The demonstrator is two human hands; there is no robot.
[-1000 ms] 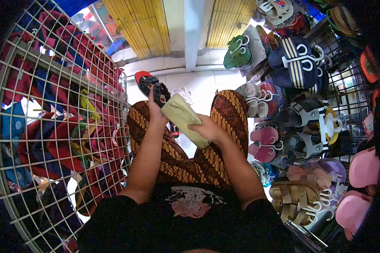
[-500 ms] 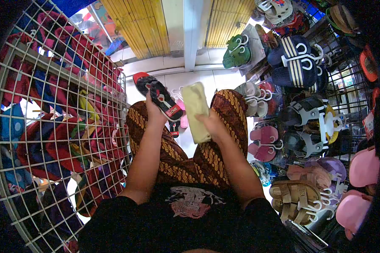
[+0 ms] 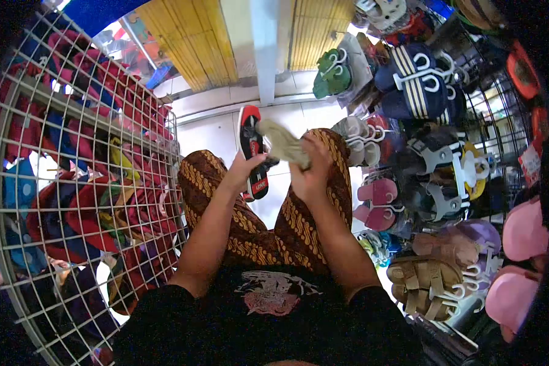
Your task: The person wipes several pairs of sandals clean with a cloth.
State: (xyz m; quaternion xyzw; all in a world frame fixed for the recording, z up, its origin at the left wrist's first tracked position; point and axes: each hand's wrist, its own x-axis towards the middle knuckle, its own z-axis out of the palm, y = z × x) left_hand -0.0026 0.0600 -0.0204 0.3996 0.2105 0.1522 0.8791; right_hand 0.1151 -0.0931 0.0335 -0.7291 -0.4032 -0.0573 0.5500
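Between the knees, the left hand (image 3: pixel 243 173) grips a sandal (image 3: pixel 251 152); beside it, the right hand (image 3: pixel 312 168) clutches a cloth (image 3: pixel 279 141).

On the flip-flop (image 3: pixel 247 133), a red patch (image 3: pixel 260 185) reads "LOVE".

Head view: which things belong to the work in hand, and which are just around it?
In the work:
- sandal, held in the left hand
- pale cloth, held in the right hand

Just around:
- green sandals
- navy striped sandals
- brown sandals
- wire rack
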